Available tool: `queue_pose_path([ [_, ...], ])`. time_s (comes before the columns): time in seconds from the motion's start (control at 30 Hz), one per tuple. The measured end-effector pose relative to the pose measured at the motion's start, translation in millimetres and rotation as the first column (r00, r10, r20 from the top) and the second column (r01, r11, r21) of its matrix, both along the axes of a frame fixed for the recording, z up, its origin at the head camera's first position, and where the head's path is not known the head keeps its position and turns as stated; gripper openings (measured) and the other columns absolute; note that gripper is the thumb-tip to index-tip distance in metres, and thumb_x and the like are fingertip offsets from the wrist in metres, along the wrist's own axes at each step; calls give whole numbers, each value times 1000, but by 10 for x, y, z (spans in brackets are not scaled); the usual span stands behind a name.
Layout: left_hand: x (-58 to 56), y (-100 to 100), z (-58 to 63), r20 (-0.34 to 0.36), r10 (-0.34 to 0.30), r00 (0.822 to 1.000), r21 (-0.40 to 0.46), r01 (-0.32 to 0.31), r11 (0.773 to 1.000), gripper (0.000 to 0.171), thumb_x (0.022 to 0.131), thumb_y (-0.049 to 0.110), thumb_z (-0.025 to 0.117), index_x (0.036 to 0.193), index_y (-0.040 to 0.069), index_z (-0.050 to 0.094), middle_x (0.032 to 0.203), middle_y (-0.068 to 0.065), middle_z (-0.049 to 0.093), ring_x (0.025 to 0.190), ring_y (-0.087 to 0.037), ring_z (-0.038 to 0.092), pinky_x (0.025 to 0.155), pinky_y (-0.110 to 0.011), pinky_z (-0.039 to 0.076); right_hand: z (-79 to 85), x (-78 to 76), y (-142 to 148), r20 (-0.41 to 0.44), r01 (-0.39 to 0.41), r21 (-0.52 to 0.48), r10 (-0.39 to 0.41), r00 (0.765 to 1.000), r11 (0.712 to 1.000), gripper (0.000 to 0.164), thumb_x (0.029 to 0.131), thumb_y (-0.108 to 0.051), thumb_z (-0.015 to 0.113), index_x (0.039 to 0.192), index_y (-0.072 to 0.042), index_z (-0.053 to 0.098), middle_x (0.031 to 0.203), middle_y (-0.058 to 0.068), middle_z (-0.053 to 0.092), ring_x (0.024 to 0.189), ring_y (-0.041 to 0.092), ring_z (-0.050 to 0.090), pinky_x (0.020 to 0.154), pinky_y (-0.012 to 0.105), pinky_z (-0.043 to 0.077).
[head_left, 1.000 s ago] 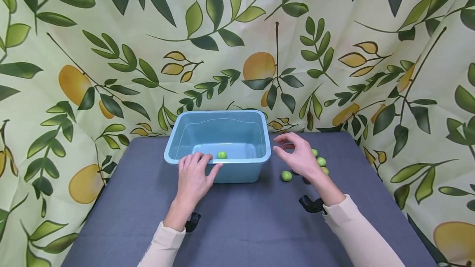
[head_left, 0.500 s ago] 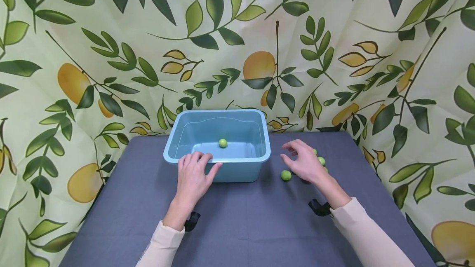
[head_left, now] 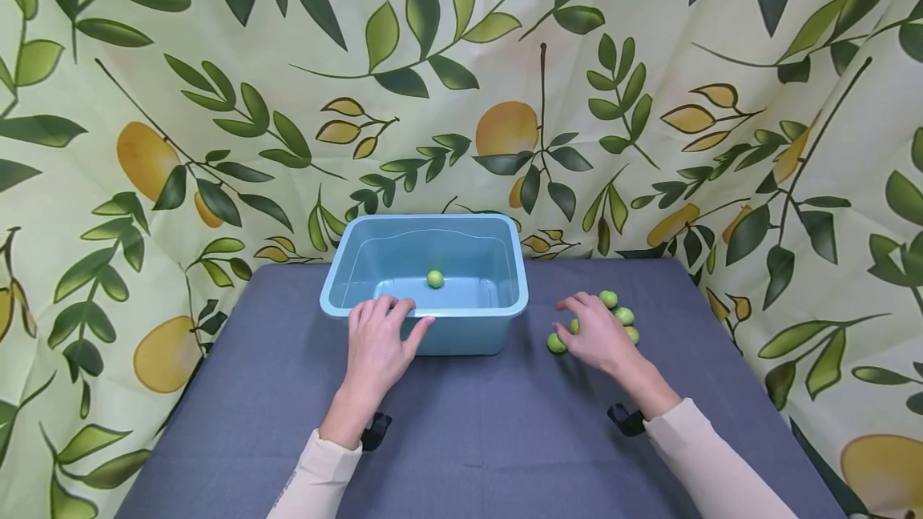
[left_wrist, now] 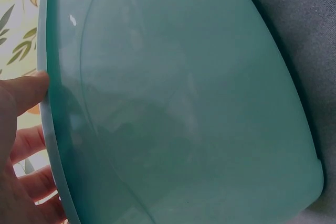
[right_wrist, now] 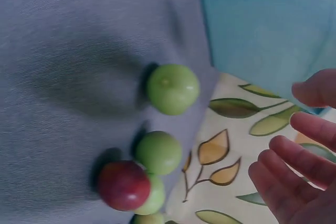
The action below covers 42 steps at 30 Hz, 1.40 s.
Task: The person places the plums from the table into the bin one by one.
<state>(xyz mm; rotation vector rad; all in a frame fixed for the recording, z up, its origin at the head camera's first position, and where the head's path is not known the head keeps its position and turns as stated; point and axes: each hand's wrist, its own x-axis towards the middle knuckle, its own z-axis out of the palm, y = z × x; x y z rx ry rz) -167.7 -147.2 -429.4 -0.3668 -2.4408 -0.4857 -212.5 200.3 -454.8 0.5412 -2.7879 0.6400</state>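
Left hand: fingers curled over near edge of tub; hard pull might tilt it. Green fruit inside could then roll. Right hand: fingers apart, holding nothing, near loose fruits on tabletop, red fruit included; careless touch might scatter these.

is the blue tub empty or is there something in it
Not empty, though far from full: looking over its rim, the head view shows a single green fruit inside the blue tub.
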Motion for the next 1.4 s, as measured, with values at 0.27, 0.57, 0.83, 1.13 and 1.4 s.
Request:
queue_pose_path([
  [0.27,3,3,-11,-5,-2,1000,-1,2,1000,32,89,35,80,107,9,75,97,-9,65,88,-33,58,94,-54,42,-257,6,20,-41,16,135,-10,999,991,32,88,-23,72,110,-1,72,104,12,65,96,32,60,79,48,54],
  [0.57,1,3,-19,-8,2,1000,-11,-2,1000,33,89,36,80,107,9,74,97,-9,65,88,-32,58,94,-54,42,-447,10,11,-62,25,176,-14,998,984,28,88,-24,73,104,-1,72,97,12,65,90,34,61,75,49,53],
  [0.83,1,7,-37,-11,0,1000,-9,0,1000,33,88,36,80,107,9,74,97,-9,65,88,-32,58,95,-54,41,-576,10,-8,-47,11,205,-1,999,979,28,85,-22,77,103,-2,71,96,11,64,89,32,61,71,49,54],
  [1.13,7,15,-33,-8,2,1000,-12,-2,1000,34,89,36,80,108,9,74,98,-10,65,89,-33,58,96,-54,41,-660,4,-17,-29,-3,204,9,1000,979,31,81,-17,81,106,-2,70,96,12,64,95,33,63,72,49,55],
  [1.4,9,10,-26,-11,1,1000,-9,-1,1000,34,88,36,80,108,9,74,98,-10,65,89,-33,58,96,-55,41,-666,13,-26,-29,-35,134,39,999,990,31,78,-14,84,104,-3,71,94,9,63,89,30,63,74,46,55],
])
